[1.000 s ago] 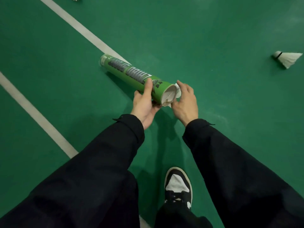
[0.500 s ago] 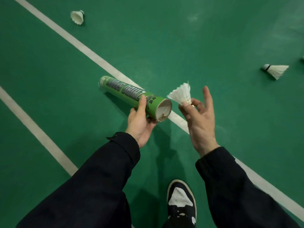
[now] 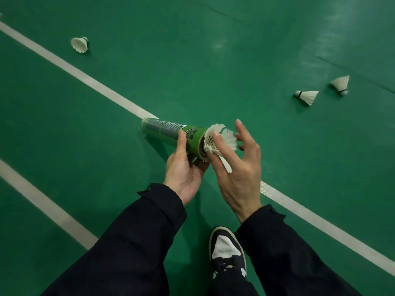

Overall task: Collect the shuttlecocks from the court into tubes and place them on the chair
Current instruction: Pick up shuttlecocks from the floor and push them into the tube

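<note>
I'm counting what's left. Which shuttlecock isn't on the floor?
The shuttlecock at the mouth of the green tube, in the right hand; the other three lie on the court.

Tube [image 3: 171, 135] mouth is blocked: the held shuttlecock [image 3: 215, 139] sits right at it, with your right hand [image 3: 239, 167] spread just behind. Your left hand [image 3: 183, 167] wraps the tube near that end. There's open green floor [image 3: 267, 60] to the right, up to the near right shuttlecock [image 3: 306, 97] and the far right shuttlecock [image 3: 341, 84]. Leftward, only a flat white line [image 3: 85, 77] crosses the way to the far-left shuttlecock [image 3: 80, 44]. Your shoe [image 3: 227, 251] stands below the hands.
</note>
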Motion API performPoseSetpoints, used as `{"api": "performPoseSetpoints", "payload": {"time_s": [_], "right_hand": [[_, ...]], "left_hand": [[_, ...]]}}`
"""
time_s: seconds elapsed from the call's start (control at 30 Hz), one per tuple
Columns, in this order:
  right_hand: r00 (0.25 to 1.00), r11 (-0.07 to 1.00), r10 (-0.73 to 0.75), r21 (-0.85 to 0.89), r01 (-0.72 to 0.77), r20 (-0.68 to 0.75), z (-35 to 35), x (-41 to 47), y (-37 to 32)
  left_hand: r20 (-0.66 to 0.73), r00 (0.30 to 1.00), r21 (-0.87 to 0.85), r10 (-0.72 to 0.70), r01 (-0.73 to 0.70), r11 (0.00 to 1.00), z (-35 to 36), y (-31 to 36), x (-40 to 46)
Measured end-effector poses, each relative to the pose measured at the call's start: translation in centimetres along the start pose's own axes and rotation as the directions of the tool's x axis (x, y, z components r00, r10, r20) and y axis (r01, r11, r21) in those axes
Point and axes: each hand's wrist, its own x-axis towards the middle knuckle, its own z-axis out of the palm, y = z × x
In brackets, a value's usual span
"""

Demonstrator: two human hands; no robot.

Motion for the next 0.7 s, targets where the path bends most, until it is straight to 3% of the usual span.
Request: {"api": "performPoseSetpoints", "payload": {"time_s": [0.13,0.23,0.33,0.4,0.47,0.53,0.6,0.67,0.7], "right_hand": [[0.990,0.984,-0.100,-0.159,0.084,-0.098,0.1,-0.7,-0.4],[0.985,0.985,-0.169,-0.043,0.168,-0.028,0.1,-0.4,-0.6],[0.982,0.997,-0.067,0.041,0.060,0.178,-0.3,0.4,-2.1],[0.902,0.994,0.089,0.022,-0.109,0.422,-0.6,1.1,-3.6],[0.810,0.982,0.179,-0.058,-0.177,0.558,-0.7,1.8,-4.6],[0.814,0.975,0.186,0.002,-0.224,0.550,-0.8,2.3,-5.3],[0.897,0.969,0.176,0.088,-0.230,0.404,-1.2,1.9,-5.6],[0.966,0.993,0.111,0.001,-0.115,0.234,-2.2,1.1,-5.9],[0.964,0.994,0.100,-0.054,-0.090,0.247,-2.8,0.9,-6.1]], "left_hand": [[-0.012,1.000,-0.046,-0.013,0.013,0.999,-0.5,-0.2,0.0],[-0.026,1.000,-0.037,0.001,-0.002,0.999,-0.4,-0.1,-0.3],[-0.074,0.997,0.020,0.020,-0.019,1.000,-0.5,-0.1,-0.4],[-0.084,0.995,0.093,0.051,-0.043,0.995,-0.7,-0.1,-0.6],[-0.079,0.993,0.163,0.092,-0.078,0.984,-0.6,-0.1,-0.9],[-0.056,0.991,0.165,0.121,-0.111,0.980,-0.4,0.0,-1.1],[-0.045,0.989,0.130,0.143,-0.136,0.982,-0.2,0.4,-1.4],[-0.040,0.987,0.076,0.153,-0.150,0.986,0.1,0.7,-1.7],[-0.032,0.988,0.065,0.154,-0.151,0.986,0.2,0.7,-2.0]]}}
